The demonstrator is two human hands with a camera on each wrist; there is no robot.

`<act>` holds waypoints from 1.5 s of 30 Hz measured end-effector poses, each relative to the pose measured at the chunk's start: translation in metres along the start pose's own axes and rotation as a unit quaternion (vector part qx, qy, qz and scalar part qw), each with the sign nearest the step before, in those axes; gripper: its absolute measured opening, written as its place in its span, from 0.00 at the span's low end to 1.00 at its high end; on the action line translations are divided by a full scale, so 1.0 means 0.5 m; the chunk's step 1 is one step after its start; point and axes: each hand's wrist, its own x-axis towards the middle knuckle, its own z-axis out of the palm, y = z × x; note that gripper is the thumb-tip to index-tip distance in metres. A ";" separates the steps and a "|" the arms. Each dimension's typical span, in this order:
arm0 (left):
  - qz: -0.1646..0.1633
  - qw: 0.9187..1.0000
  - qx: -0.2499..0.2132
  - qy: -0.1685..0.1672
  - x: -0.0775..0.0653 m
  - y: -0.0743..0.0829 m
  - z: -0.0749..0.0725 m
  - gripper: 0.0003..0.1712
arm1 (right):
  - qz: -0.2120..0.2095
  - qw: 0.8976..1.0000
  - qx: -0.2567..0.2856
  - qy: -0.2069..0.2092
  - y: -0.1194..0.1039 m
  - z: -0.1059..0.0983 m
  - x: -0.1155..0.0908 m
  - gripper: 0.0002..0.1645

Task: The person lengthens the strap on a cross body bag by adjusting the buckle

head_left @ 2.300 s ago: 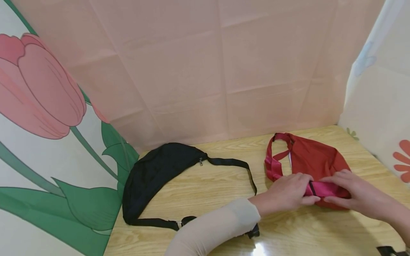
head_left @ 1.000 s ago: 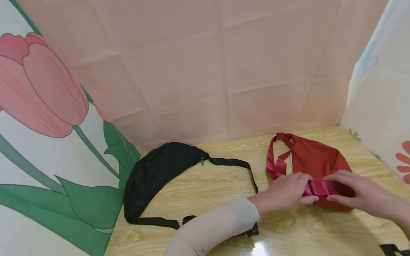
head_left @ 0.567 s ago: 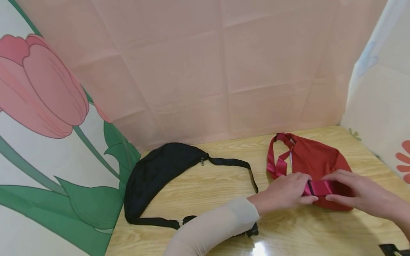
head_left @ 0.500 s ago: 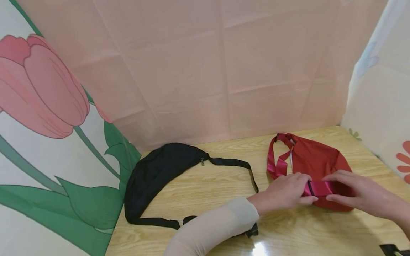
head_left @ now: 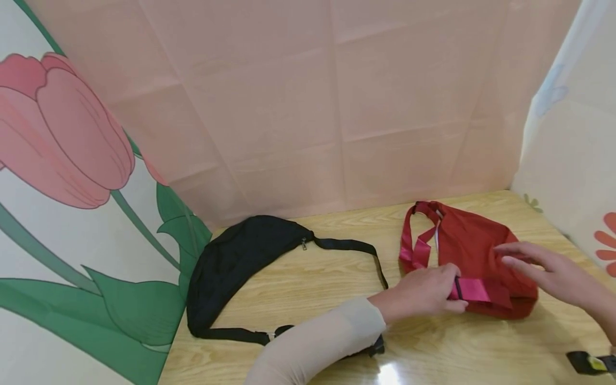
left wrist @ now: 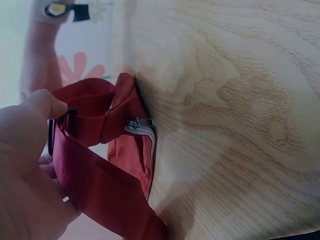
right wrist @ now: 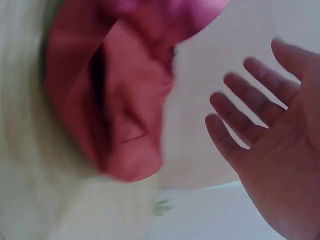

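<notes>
A red waist bag (head_left: 474,235) lies at the right of the table, its shiny pinkish-red strap (head_left: 474,289) looped toward the near side. My left hand (head_left: 428,291) pinches that strap at a black slider (head_left: 458,289) between thumb and fingers. In the left wrist view the strap (left wrist: 95,185) hangs from the thumb side of the hand, and a metal zipper pull (left wrist: 140,123) shows on the bag. My right hand (head_left: 553,270) is over the bag's right side with fingers extended, holding nothing. The right wrist view shows its spread fingers (right wrist: 250,102) apart from the bag (right wrist: 132,110).
A black waist bag (head_left: 245,262) lies at the left of the wooden table (head_left: 289,299), its strap (head_left: 346,244) curving right and passing under the left sleeve (head_left: 327,339). A pink sheet (head_left: 289,107) hangs behind the table; a tulip-print wall (head_left: 72,133) stands at left.
My right hand has let go of the red bag's strap and moved up and right. My left hand has shifted slightly left with the slider; the strap's free part now droops.
</notes>
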 end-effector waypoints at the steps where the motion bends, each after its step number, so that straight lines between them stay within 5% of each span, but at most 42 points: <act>1: 0.001 1.000 0.000 -0.002 -0.001 -0.001 0.001 0.28 | 0.009 1.000 0.010 -0.005 0.017 0.004 0.005 0.21; 10: -0.006 0.999 -0.016 -0.029 -0.004 -0.009 0.001 0.28 | 0.034 0.995 0.058 -0.075 0.132 0.079 0.035 0.39; 17: 0.010 1.000 -0.011 -0.027 -0.011 -0.026 -0.002 0.25 | 0.034 0.995 0.003 -0.096 0.183 0.122 0.056 0.44; 22: 0.012 0.999 -0.028 -0.022 -0.021 -0.039 -0.008 0.28 | -0.049 0.994 -0.089 -0.035 0.236 0.152 0.050 0.48; 27: 0.008 0.999 -0.032 -0.019 -0.028 -0.048 -0.014 0.29 | -0.160 0.971 -0.176 0.019 0.273 0.167 0.055 0.49; 32: 0.014 0.999 -0.031 -0.003 -0.032 -0.058 -0.019 0.30 | -0.209 0.957 -0.200 0.026 0.286 0.160 0.064 0.45; 40: 0.008 0.999 -0.042 0.010 -0.039 -0.075 -0.026 0.30 | -0.147 0.976 -0.158 0.000 0.285 0.143 0.058 0.45; 45: 0.004 0.996 -0.086 0.021 -0.047 -0.088 -0.029 0.31 | -0.157 0.975 -0.155 -0.012 0.275 0.131 0.053 0.47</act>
